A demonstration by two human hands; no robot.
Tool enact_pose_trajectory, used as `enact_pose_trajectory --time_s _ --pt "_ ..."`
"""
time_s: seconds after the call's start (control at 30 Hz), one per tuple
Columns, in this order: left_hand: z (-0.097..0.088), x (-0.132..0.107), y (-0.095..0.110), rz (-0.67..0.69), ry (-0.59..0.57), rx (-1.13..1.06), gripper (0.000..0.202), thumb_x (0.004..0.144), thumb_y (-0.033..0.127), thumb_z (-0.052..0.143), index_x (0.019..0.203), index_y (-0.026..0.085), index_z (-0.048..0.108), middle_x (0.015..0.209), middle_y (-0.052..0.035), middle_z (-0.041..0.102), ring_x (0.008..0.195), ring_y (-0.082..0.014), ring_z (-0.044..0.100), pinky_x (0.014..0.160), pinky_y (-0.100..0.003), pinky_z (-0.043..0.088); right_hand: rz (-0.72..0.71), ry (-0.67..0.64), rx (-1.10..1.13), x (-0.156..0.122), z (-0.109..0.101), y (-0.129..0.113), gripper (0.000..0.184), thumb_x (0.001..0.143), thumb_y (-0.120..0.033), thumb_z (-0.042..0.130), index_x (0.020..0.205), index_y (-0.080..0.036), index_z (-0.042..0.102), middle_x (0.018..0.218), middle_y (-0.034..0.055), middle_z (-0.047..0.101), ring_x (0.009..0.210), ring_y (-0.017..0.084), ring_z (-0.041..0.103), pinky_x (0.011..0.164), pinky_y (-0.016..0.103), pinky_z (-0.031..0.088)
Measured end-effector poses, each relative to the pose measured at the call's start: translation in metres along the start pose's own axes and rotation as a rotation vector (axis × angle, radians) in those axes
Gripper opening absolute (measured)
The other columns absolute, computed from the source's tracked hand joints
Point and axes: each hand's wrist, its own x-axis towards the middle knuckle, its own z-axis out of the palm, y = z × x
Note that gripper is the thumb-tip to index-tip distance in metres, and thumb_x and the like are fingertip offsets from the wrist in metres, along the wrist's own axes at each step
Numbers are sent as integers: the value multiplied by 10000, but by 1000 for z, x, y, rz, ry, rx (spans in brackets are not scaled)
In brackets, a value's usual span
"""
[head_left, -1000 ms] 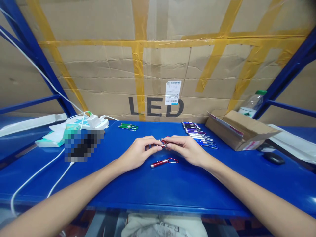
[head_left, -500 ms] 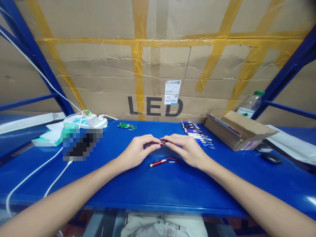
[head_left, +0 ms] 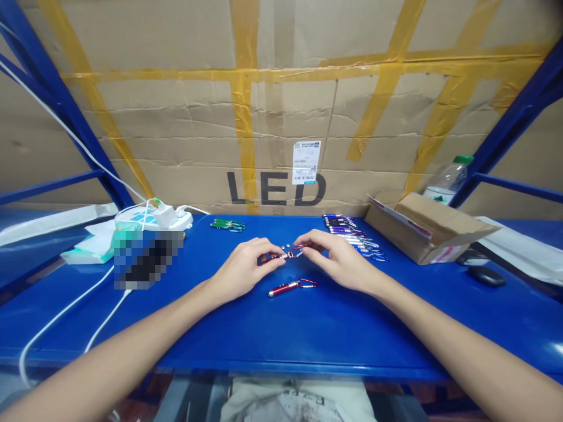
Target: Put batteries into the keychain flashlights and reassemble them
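A red keychain flashlight (head_left: 285,256) is held between my two hands, just above the blue table. My left hand (head_left: 246,265) pinches its body between thumb and fingers, hiding part of it. My right hand (head_left: 341,258) has thumb and forefinger closed at the red carabiner clip (head_left: 297,252) on its other end. Behind the flashlight are small, round silvery pieces (head_left: 287,246), too small to make out clearly. Closer to me, a second red flashlight (head_left: 284,289) with its clip lies flat on the table.
Green flashlights (head_left: 227,224) lie at the back left. Several blue, purple, black and silver flashlights (head_left: 347,231) form a row behind my right hand. An open cardboard box (head_left: 433,228), a bottle (head_left: 446,181) and a black mouse (head_left: 486,276) are rightward; a power strip (head_left: 176,220) and cables are left.
The hands have moved slightly apart. More of the held flashlight and its clip now shows between them, and small round pieces have become visible behind it.
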Motion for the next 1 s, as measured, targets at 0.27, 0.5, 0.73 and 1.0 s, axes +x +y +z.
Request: enact_pose_trajectory --time_s 0.27,0.5,0.73,1.0 --pt "-2 -2 7 -39 -189 0 166 1019 346 719 1044 215 818 926 -22 735 840 -179 644 758 -288 455 22 -213 -61 -1 0 1 96 1032 -214 574 980 -220 654 891 13 687 795 190 597 738 305 443" --pt "-1 -3 4 -55 -245 -31 219 1004 402 739 1083 223 837 940 -31 723 828 -177 642 747 -275 460 -70 -292 -144 0 -4 10 94 974 -140 641 928 -218 666 941 39 676 929 230 609 834 333 451" --pt "-4 0 8 -96 -266 -84 248 1005 442 724 1057 235 850 920 -23 736 795 -169 629 732 -272 454 -93 -332 -74 0 -11 13 93 926 -132 719 882 -210 695 1000 43 662 944 219 640 836 320 483" --pt "-5 -2 10 -121 -250 -112 264 1041 422 665 1036 231 847 947 -21 759 807 -171 642 735 -282 441 -68 -204 -133 1 -7 11 123 1022 -214 617 915 -213 676 924 38 661 860 214 624 787 330 472"
